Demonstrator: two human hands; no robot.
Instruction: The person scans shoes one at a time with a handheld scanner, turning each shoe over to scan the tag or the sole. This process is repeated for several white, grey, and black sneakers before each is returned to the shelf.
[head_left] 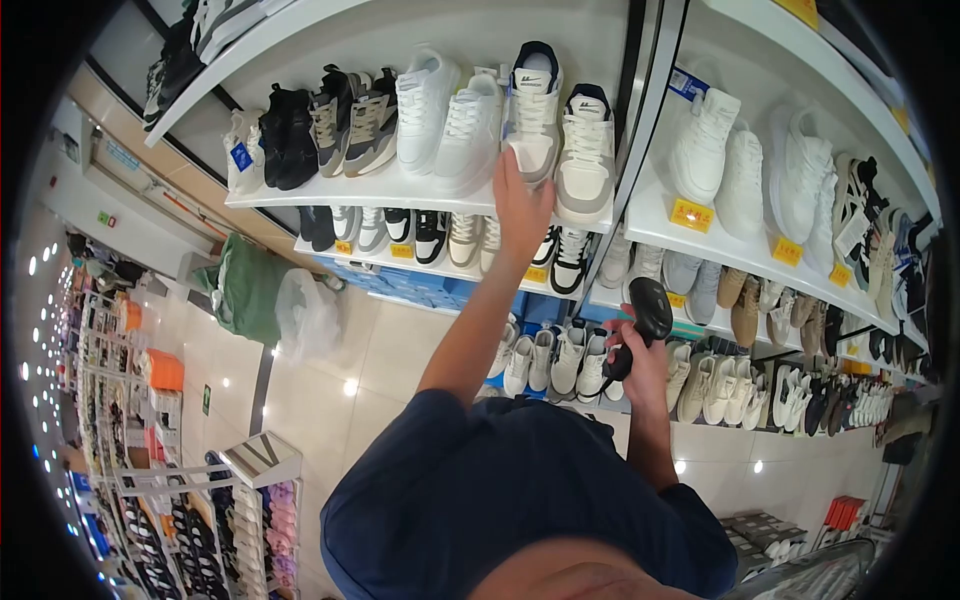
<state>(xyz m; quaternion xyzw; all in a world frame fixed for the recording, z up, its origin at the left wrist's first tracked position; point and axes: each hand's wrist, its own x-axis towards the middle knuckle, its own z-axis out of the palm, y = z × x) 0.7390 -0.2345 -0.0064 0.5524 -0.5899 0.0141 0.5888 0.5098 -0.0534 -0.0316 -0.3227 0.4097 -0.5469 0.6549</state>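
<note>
My left hand (522,205) reaches up to the upper shelf and touches the toe of a white and grey sneaker with a navy collar (532,110). Its fingers are together on the toe. The matching sneaker (586,150) stands just to the right on the same shelf. All-white sneakers (467,125) are to the left. Lower down at the right, my right hand (642,350) is closed around the handle of a black handheld scanner (650,310), which points upward in front of the lower shelves.
The white upper shelf (370,192) holds more shoes, and another shelf (740,240) at the right carries white sneakers and yellow price tags. Lower rows of shoes run beneath both. On the floor stand a green bag (245,300) and a whitish plastic bag (305,310). Display racks fill the left.
</note>
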